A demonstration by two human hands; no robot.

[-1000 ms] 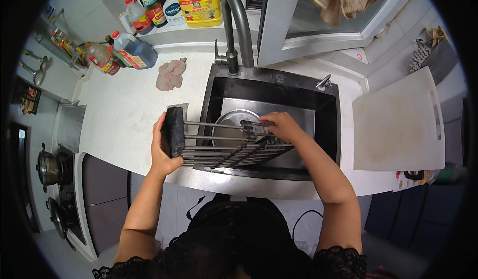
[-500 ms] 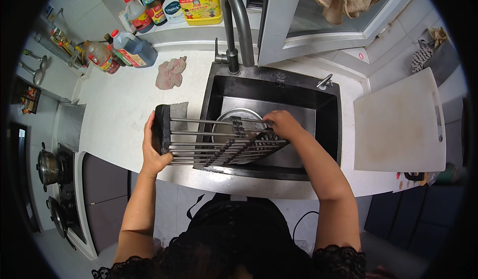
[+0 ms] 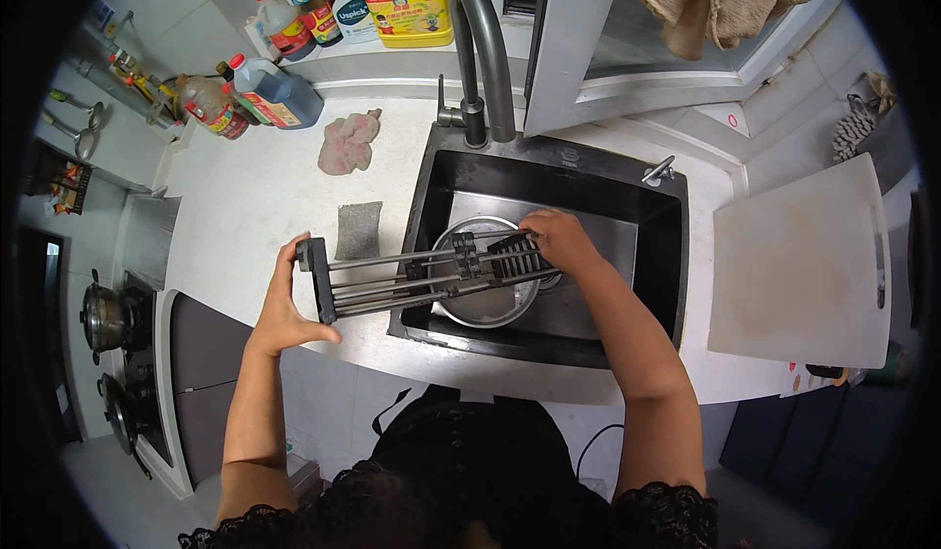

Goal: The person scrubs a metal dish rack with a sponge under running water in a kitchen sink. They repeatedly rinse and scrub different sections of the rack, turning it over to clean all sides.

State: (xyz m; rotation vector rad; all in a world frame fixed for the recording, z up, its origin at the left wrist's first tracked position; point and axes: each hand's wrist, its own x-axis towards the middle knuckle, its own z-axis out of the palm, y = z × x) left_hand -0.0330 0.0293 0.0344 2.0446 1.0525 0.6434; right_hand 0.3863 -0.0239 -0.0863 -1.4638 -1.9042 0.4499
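Both hands hold a telescopic drying rack point(image 3: 421, 274) above the sink point(image 3: 657, 255): left hand point(image 3: 284, 309) clasps its 9 o'clock end over the bench point(image 3: 245, 206), right hand point(image 3: 559, 240) its 3 o'clock end, above a steel bowl point(image 3: 490, 304).

Bright, even kitchen light under a heavy fisheye bend.

The white counter point(image 3: 245, 206) beyond the left hand point(image 3: 284, 319) is lit flat and almost washed out, with only faint, soft shadows. The black sink point(image 3: 676, 255) around the right hand point(image 3: 559, 240) reads dark, and the metal bowl point(image 3: 490, 299) under that hand shows a dull sheen. Focus is sharp near both hands and softens outward. Straight edges curve toward the rim, and a black circular border cuts off every corner. The lower area near the forearms is dimmer.
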